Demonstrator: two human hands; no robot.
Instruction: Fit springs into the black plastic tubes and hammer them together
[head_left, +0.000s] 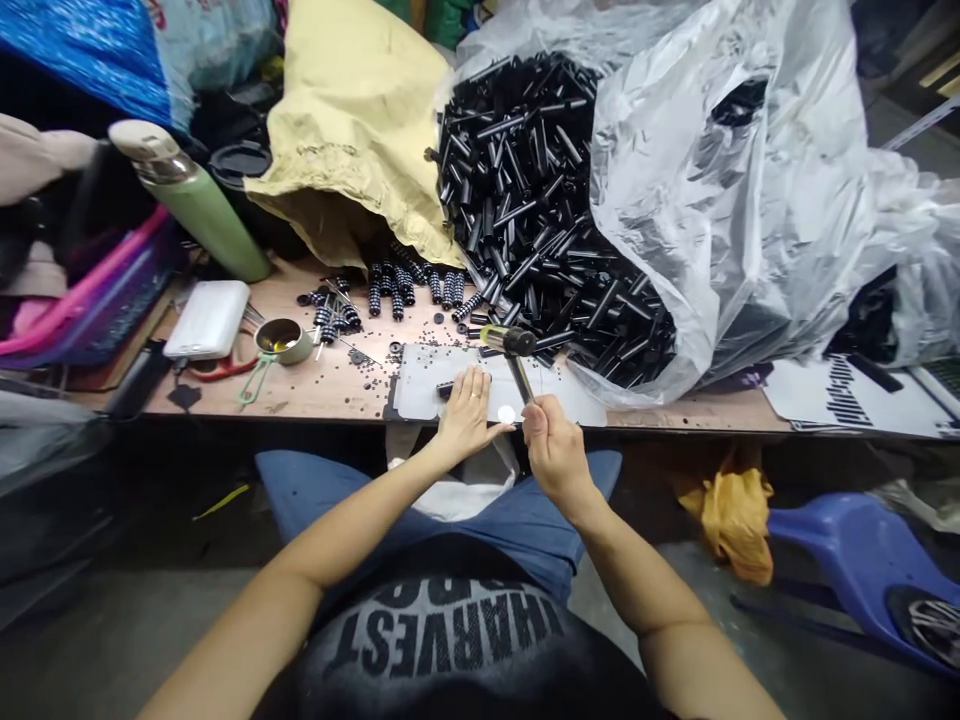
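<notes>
My right hand (pixel 556 447) is closed round the handle of a small hammer (pixel 518 375). The hammer's head, yellowish at one end and black at the other, is raised above a pale board (pixel 420 372) at the table's front edge. Flat on that board, with fingers stretched out, lies my left hand (pixel 468 412). A black tube (pixel 445 391) shows at its fingers, the rest of it hidden beneath them. Just right of my left thumb is a white round spot (pixel 506 413) on the board.
Black tubes (pixel 525 190) spill from a clear plastic bag (pixel 735 220) behind the board. Ribbed black pieces (pixel 397 285) lie before a yellow sack (pixel 360 110). Leftward are a metal cup (pixel 283 342), red-handled scissors (pixel 225 369), a white box (pixel 208 318) and a green flask (pixel 206 215).
</notes>
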